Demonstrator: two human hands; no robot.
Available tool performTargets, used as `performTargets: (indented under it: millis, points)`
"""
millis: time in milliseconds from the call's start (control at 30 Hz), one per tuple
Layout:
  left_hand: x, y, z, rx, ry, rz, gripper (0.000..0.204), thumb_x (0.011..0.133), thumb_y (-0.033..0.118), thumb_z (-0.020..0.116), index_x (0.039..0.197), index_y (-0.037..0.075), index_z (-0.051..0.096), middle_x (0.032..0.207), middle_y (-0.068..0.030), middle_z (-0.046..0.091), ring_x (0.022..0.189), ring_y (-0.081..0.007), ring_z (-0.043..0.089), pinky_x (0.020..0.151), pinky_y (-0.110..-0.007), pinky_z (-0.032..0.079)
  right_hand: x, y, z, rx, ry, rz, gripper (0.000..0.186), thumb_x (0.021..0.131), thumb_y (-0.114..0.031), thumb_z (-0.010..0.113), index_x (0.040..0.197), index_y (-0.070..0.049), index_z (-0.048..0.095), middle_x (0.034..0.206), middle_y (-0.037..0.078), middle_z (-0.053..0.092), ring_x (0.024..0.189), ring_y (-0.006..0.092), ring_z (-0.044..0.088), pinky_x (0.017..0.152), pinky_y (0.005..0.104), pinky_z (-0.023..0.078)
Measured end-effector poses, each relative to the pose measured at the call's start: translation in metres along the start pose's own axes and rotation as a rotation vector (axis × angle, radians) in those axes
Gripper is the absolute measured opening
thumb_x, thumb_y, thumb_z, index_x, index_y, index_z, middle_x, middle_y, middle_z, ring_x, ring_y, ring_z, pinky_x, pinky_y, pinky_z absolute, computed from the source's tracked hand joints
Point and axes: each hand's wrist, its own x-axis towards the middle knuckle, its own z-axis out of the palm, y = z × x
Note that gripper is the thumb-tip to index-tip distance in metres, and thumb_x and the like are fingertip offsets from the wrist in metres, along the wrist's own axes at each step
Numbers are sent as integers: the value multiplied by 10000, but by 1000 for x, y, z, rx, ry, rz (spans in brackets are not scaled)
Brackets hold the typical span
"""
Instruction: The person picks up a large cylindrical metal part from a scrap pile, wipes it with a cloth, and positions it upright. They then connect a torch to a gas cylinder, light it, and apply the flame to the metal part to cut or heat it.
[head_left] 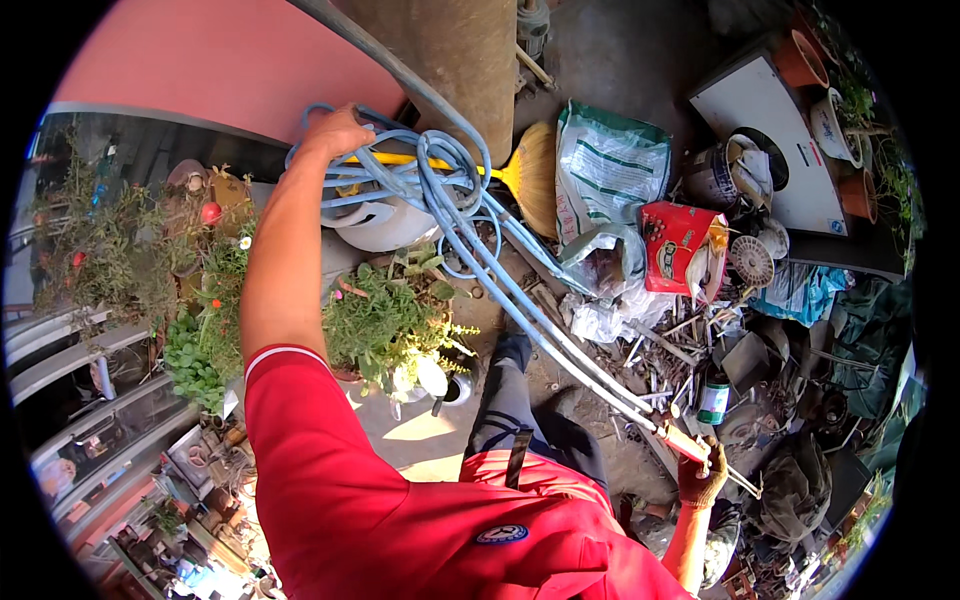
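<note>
A light-blue hose (455, 190) lies in loose loops at the upper middle, beside the pink wall. My bare left hand (338, 130) is stretched out to the left side of these loops, its fingers bent over the hose and partly hidden. Two pale lengths run from the coil down to the right. At their lower end my right hand (702, 472), in a brown work glove, is closed round an orange-red tube-like piece (682, 442). A thin stick or cord sticks out past that hand. Behind the coil are a yellow broom (530, 175) and a white rounded container (390, 225).
Potted plants (385, 320) stand below the coil. To the right are a white-green sack (610, 165), a red bag (682, 250), a bucket (712, 178), a white panel (770, 140) and scattered sticks. A dark pipe (385, 60) slants overhead. A green-white can (713, 402) stands near my right hand.
</note>
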Motion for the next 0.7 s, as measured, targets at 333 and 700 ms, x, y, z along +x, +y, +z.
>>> performTargets:
  millis: [333,700]
  points:
    - [-352,85,-180,-423,482,259,661,728,175,641,1371,40,568,800,-83,622,589,-104,531,577,-306,447,10,-13,-68,228,-127,63,253,934,-235,651,1059,-17,683,1004,123,734,1020,271,682,919,412,550]
    - [-616,263,-248,-760,546,805,555,772,44,654,1322,13,587,806,-10,621,638,-62,547,548,-226,426,3,-72,-263,-1128,-175,-610,299,973,-245,508,1134,-58,676,1095,70,738,1050,231,676,946,323,499]
